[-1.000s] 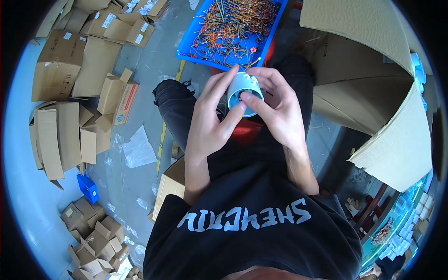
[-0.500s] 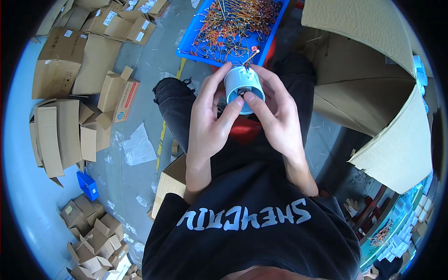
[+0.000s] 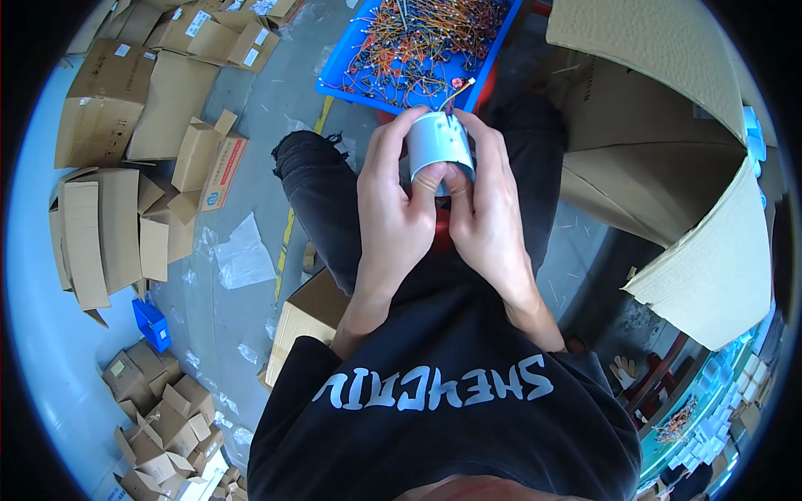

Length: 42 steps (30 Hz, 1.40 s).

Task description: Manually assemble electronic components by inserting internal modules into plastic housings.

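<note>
Between my two hands is a white cylindrical housing (image 3: 440, 139), open at the end toward me. My left hand (image 3: 398, 196) wraps its left side, and my right hand (image 3: 487, 196) wraps its right side. Both thumbs reach into the open end, so their tips and whatever they press on inside are hidden. A thin yellow-orange wire (image 3: 455, 93) with a small pale connector sticks out past the housing's far end. Just beyond lies a blue tray (image 3: 361, 98) heaped with small wired parts (image 3: 426, 42).
A large open cardboard box (image 3: 643, 159) stands at my right, and a smaller carton (image 3: 311, 313) by my left side. More cardboard boxes (image 3: 109, 234) line the left wall. Plastic scraps (image 3: 246, 255) litter the floor. At lower right, a green table (image 3: 668, 455) bears white parts and wires.
The housing has tipped, showing more of its outer side and less of its inside. My thumbs have gone deeper into the open end, hiding the dark part seen there before.
</note>
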Motion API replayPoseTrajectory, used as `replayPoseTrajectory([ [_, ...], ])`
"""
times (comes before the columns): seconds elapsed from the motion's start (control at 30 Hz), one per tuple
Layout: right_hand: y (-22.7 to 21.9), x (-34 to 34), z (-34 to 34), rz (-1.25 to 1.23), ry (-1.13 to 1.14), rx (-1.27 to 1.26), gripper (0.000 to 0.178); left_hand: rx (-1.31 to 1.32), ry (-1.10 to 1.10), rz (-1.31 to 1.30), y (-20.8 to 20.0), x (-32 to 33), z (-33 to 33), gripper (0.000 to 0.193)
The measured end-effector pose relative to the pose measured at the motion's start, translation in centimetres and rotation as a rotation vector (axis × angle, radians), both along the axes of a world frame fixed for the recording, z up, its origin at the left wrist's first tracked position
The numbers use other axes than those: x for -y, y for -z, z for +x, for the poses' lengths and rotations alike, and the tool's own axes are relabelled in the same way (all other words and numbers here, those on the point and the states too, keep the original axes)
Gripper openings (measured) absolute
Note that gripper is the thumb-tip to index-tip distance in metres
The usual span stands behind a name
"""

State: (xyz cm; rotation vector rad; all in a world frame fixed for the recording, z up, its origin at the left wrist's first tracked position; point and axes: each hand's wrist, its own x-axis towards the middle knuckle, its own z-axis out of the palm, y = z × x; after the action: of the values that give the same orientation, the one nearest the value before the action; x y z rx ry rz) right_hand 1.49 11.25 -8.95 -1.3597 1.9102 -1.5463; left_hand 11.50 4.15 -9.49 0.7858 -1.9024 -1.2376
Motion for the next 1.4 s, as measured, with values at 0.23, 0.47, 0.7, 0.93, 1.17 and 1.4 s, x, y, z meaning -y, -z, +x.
replayPoseTrajectory([
  [0.23,-0.1,-0.1,-0.9,0.097,-0.017,0.094,0.041,0.047,-0.008,0.045,0.3,0.9,-0.2,0.041],
  [0.47,0.7,0.0,-1.7,-0.001,-0.071,0.315,0.050,-0.093,0.028,0.321,-0.8,0.5,-0.4,0.042],
  [0.7,1.2,0.3,-1.3,-0.006,-0.055,0.240,0.044,-0.072,0.007,0.254,1.3,1.1,-1.1,0.038],
  [0.93,2.6,1.0,-0.4,-0.022,0.006,0.142,0.039,-0.134,-0.062,0.327,2.6,1.0,-1.8,0.032],
  [1.17,2.8,0.8,0.3,-0.066,0.004,0.179,0.041,-0.198,-0.040,0.371,2.5,1.2,-0.8,0.036],
  [1.4,1.5,0.2,-0.3,-0.069,-0.111,0.826,0.043,-0.190,0.053,0.511,-0.3,1.2,0.4,0.047],
])
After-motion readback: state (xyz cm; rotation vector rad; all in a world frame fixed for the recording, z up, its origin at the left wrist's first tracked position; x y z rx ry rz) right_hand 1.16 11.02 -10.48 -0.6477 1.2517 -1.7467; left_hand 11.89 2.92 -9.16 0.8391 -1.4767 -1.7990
